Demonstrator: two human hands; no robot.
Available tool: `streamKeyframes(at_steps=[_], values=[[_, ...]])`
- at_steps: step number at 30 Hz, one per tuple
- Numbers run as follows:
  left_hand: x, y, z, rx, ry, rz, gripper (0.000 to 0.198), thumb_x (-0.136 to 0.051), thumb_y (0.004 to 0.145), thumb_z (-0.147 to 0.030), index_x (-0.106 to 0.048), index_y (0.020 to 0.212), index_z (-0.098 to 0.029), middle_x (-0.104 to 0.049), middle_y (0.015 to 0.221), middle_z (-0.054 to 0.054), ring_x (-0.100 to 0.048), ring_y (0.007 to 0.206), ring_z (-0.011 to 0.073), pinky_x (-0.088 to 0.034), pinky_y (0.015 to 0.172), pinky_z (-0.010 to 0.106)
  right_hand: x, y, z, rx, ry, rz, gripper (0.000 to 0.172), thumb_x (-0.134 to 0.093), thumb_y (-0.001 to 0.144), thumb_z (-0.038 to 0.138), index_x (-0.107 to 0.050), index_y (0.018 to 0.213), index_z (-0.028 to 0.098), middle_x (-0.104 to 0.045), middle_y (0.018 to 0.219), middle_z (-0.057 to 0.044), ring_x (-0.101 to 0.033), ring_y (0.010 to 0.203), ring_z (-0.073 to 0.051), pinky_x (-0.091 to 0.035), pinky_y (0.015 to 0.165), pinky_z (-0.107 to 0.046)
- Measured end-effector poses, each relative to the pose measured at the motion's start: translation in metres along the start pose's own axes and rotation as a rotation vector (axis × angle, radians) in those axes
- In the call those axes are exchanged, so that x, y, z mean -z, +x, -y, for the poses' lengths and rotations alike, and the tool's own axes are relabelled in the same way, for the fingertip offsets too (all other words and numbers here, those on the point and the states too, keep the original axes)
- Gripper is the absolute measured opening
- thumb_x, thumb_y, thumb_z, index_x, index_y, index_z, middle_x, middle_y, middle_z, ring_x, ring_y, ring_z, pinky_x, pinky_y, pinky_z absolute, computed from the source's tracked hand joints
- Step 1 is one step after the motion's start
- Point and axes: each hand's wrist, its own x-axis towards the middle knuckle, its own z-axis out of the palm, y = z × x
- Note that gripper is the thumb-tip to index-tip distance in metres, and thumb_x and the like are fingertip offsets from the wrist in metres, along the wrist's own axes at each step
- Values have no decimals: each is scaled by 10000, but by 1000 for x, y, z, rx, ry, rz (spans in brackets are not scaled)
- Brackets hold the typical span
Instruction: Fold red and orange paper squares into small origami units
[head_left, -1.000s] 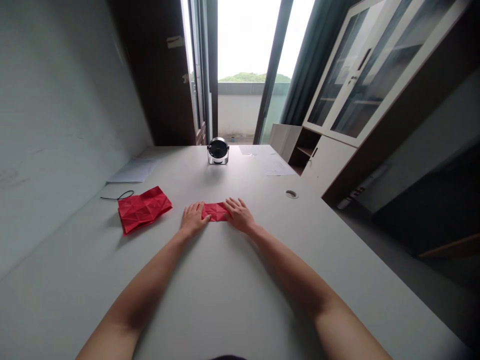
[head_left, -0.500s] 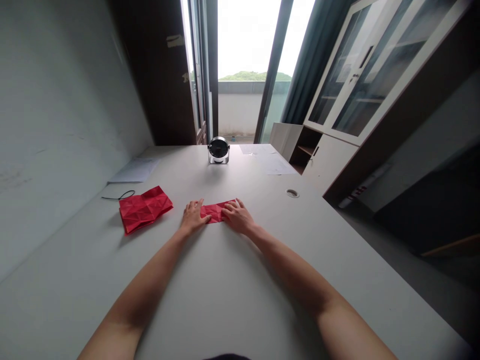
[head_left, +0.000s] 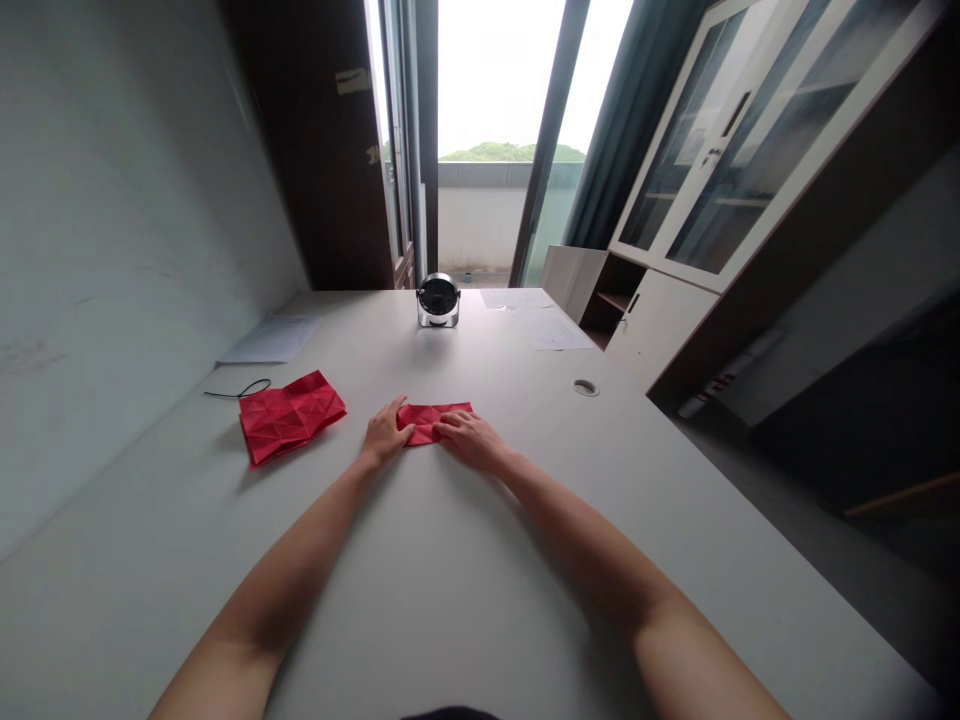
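1. The folded red paper (head_left: 436, 414) lies flat on the table (head_left: 450, 590), near its middle, straight ahead of us and between our two hands.
2. Our left hand (head_left: 386, 432) rests palm down at the left end of the paper. Its fingers are straight and a little spread, and the thumb is splayed out toward the paper's left corner. It clasps nothing: the hand is flat and open, only touching the paper.
3. Our right hand (head_left: 471, 438) lies over the near right part of the paper. Its fingers reach leftward along the near edge, with the fingertips on the red surface. They are loosely stretched out, not curled round anything. We cannot make out the thumb.
4. The far edge of the paper and its far right corner show uncovered between and beyond our hands.
5. Well apart to the left of our left hand, a larger creased red sheet (head_left: 291, 415) lies on the table. A black cord (head_left: 234, 391) loops just beyond its far left corner.
6. Farther left, near the wall, lies a white sheet (head_left: 270, 340).
7. A small round fan (head_left: 438, 300) stands at the far end of the table, with white papers (head_left: 544, 328) to its right.
8. A cable hole (head_left: 586, 387) sits in the tabletop to the right of our right hand.
9. Beyond the table we see a glass door (head_left: 487, 140), and on the right a cabinet (head_left: 712, 160) with glass fronts.
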Motion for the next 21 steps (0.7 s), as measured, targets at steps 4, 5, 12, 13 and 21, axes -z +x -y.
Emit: streamKeyframes(at_steps=[4, 5, 12, 13, 21], values=[[3, 0, -1, 72, -252, -57, 748, -678, 785, -240, -419, 1487, -253, -649, 1258, 79, -609, 1165, 273, -457, 1040, 413, -4, 0, -3, -15, -8, -4, 317, -552, 973, 315, -605, 1284, 277, -608, 1276, -85, -533, 1200, -236, -413, 1013, -383], [3, 1, -1, 102, -329, -71, 753, -685, 781, -239, -421, 1486, -250, -671, 1204, 73, -636, 1115, 263, -479, 1017, 407, -5, 0, -3, -18, -7, -8, 328, -552, 972, 318, -599, 1295, 276, -604, 1288, -86, -529, 1209, -237, -412, 1016, -386], [-4, 6, -8, 259, -897, -50, 736, -702, 792, -331, -427, 1460, -191, -709, 1056, 91, -698, 902, 206, -579, 838, 367, -3, 0, -3, -34, -17, -86, 486, -581, 958, 388, -511, 1417, 245, -499, 1440, -127, -434, 1329, -289, -372, 1078, -448], [-5, 6, -9, 284, -960, -31, 726, -706, 792, -352, -438, 1445, -184, -710, 1055, 96, -700, 883, 202, -584, 818, 364, -1, 0, -2, -45, -20, -108, 502, -573, 962, 385, -492, 1436, 242, -480, 1458, -132, -418, 1342, -294, -361, 1089, -454], [-2, 6, -14, 283, -1098, 133, 729, -714, 796, -422, -443, 1432, -192, -701, 1134, 120, -698, 901, 200, -570, 825, 353, 10, 2, -1, -181, 30, -255, 567, -589, 950, 395, -442, 1469, 219, -519, 1422, -153, -431, 1333, -306, -247, 1161, -502]])
